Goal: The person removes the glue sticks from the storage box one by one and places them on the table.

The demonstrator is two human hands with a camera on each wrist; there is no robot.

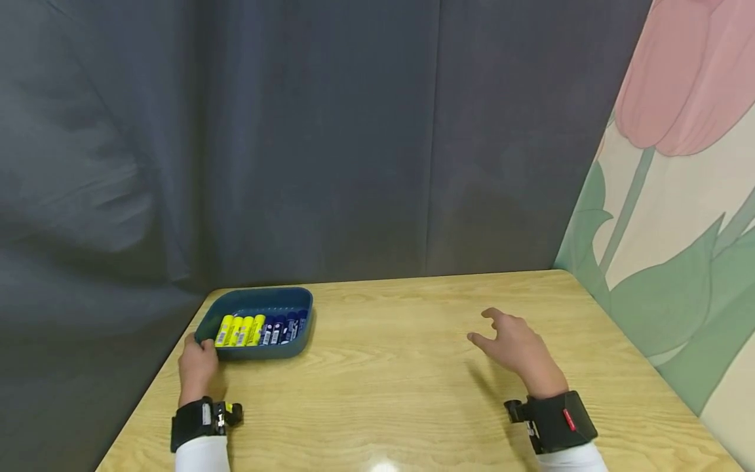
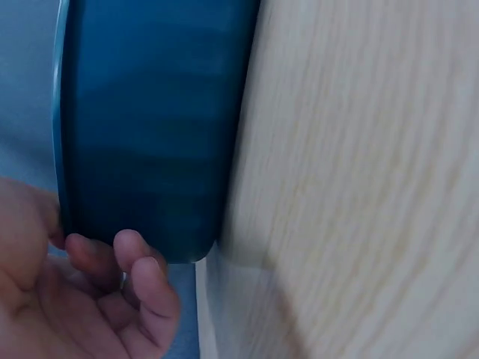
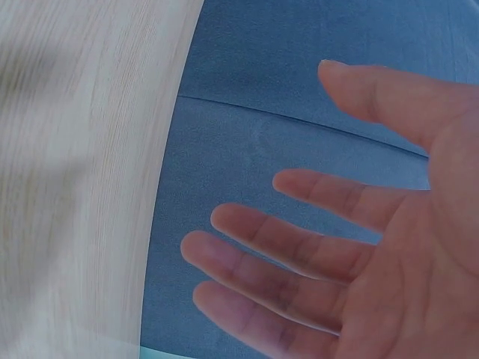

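Note:
At the far left of the table, a dark blue plastic tray (image 1: 259, 353) with rounded corners sits near the back edge. My left hand (image 1: 197, 368) pinches its near left corner, thumb over the rim and fingers curled against the outer wall. The left wrist view shows the same hand (image 2: 97, 292) at the end of the tray's side (image 2: 150, 134). Inside lie several yellow tubes (image 1: 240, 331) and, to their right, several dark blue tubes (image 1: 282, 330), in one row with printed labels. My right hand (image 1: 522, 351) hovers over the table's right half, fingers spread and holding nothing.
The light wood table (image 1: 383, 387) reaches back to a dark grey curtain (image 1: 354, 144), which also hangs along the left side. On the right stands a wall (image 1: 666, 262) painted with tulips. Each wrist wears a black strap (image 1: 557, 423) with a small camera.

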